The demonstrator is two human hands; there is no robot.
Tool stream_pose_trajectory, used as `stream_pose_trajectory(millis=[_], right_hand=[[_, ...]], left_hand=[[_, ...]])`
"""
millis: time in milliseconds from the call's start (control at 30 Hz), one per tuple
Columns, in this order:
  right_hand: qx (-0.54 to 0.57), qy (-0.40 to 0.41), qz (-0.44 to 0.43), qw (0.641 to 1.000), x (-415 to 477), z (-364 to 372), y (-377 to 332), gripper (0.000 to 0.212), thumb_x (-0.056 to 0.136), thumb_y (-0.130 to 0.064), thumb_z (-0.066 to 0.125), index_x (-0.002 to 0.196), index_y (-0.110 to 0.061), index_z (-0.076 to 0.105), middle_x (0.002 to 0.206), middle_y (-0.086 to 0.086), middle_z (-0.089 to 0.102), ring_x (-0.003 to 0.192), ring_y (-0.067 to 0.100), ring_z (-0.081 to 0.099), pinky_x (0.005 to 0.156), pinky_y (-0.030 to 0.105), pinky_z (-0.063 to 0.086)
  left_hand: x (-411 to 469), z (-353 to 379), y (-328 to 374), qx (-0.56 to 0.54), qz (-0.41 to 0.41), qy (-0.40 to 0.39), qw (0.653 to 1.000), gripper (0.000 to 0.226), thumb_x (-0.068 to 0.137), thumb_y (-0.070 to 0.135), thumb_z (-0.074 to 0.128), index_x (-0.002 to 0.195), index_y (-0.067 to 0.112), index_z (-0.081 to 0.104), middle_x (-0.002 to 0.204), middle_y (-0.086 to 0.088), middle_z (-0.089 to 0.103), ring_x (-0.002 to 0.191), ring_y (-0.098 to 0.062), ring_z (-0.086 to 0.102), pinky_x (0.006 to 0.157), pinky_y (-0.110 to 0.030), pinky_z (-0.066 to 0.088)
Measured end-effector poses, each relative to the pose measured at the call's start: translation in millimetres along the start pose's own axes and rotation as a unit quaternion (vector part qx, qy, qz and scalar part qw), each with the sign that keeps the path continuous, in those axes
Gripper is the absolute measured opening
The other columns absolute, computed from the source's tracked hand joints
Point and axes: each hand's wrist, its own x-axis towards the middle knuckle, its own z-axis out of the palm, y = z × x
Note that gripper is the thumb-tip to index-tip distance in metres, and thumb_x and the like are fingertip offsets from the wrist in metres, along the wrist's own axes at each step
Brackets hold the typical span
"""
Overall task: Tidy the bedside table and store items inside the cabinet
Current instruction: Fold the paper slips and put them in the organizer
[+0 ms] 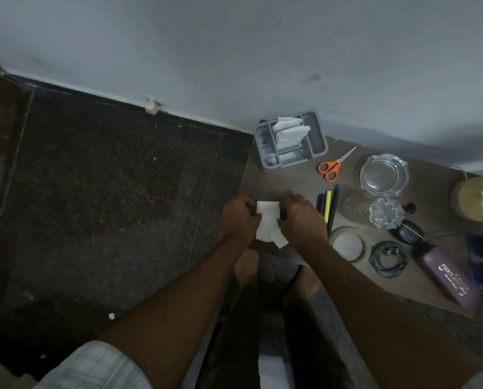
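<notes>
So the person is standing at the front left corner of the bedside table (285, 181), and both hands are working on one white tissue (268, 224). The left hand (239, 219) and the right hand (302, 219) are each pinching a side of it, fingers curled in tight on the paper, with the lower half hanging limp and wrinkly over the table edge. Guessing they're folding it flat so it's matching the folded tissues (288, 133) sitting upright in the grey plastic organiser (320, 141) at the back by the wall. Everything else is waiting on the brown matte top: orange-handled scissors (331, 167), a thick clear glass ashtray (383, 175), a row of slim pens (328, 206), a coiled black cable (387, 258), a hard purple glasses case (448, 276). The cabinet isn't showing anywhere
</notes>
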Motion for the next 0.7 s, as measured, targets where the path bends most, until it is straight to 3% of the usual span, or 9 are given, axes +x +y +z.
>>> stream_pose_trajectory(millis=[167, 300, 533, 700], right_hand=[[0.014, 0.004, -0.005, 1.0, 7, 1, -8, 0.034, 0.084, -0.026, 0.07, 0.116, -0.015, 0.065, 0.117, 0.01, 0.061, 0.102, 0.032, 0.062, 0.077, 0.039, 0.054], [0.02, -0.002, -0.032, 0.999, 14, 8, -21, 0.04, 0.087, -0.03, 0.068, 0.124, -0.016, 0.063, 0.128, 0.009, 0.059, 0.11, 0.03, 0.06, 0.086, 0.039, 0.053], [0.02, -0.017, -0.035, 0.999, 21, 18, -41, 0.05, 0.092, -0.031, 0.065, 0.139, -0.019, 0.053, 0.137, 0.007, 0.057, 0.119, 0.027, 0.059, 0.098, 0.041, 0.051], [0.028, -0.033, -0.041, 0.998, 27, 22, -52, 0.051, 0.095, -0.033, 0.062, 0.143, -0.023, 0.049, 0.142, 0.005, 0.054, 0.122, 0.027, 0.057, 0.101, 0.042, 0.05]], left_hand=[[8, -13, -7, -0.014, -0.005, 0.004, 1.0, 0.024, 0.085, 0.014, 0.077, 0.106, 0.008, 0.066, 0.103, -0.013, 0.07, 0.099, -0.025, 0.067, 0.088, -0.034, 0.054], [13, -18, -12, -0.019, -0.019, 0.014, 1.0, 0.024, 0.085, 0.015, 0.077, 0.105, 0.011, 0.065, 0.108, -0.011, 0.07, 0.103, -0.024, 0.066, 0.079, -0.025, 0.048], [20, -23, -22, -0.069, -0.053, 0.035, 0.996, 0.035, 0.085, 0.022, 0.077, 0.116, 0.012, 0.062, 0.12, -0.008, 0.067, 0.111, -0.025, 0.065, 0.082, -0.027, 0.047], [29, -27, -31, -0.136, -0.1, -0.031, 0.985, 0.05, 0.086, 0.03, 0.077, 0.128, 0.007, 0.064, 0.126, -0.013, 0.069, 0.111, -0.029, 0.068, 0.09, -0.038, 0.056]])
